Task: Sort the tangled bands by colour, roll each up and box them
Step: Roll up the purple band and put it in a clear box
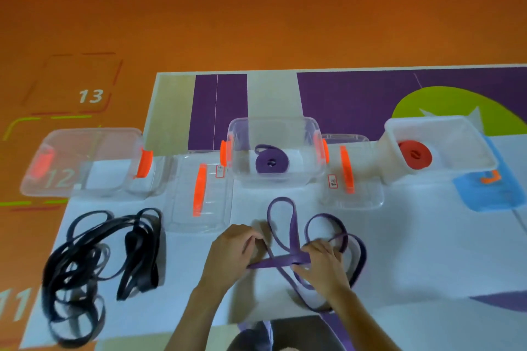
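Purple band: flat, matte rubber strap lying in loose loops on the mat, between and beyond both hands. One loop reaches toward the boxes and two curl out to the right of the right hand. Left hand: fingers curled, pinching one flattened stretch of the band. Right hand: clenched on the band where the strands cross. A short straight stretch of band runs between the hands.

Straight ahead of the hands is the middle box, clear plastic with rounded corners and orange clips, holding a purple roll, a tight flat coil with its tail end sticking up. Clear lids with orange strips lie flat on either side of it: lid one just beyond the left hand, lid two further right.

Right box: white, square, open, with a red roll inside. A blue lid lies at its near side. Left box: clear, sitting across the mat's left edge.

Black bands: a thin, glossy tangle well left of the left hand, close to the mat's slanted left edge. Bare mat shows between the tangle and the left hand, and a wide bare stretch lies right of the right hand.

The floor is orange, with printed numbers.
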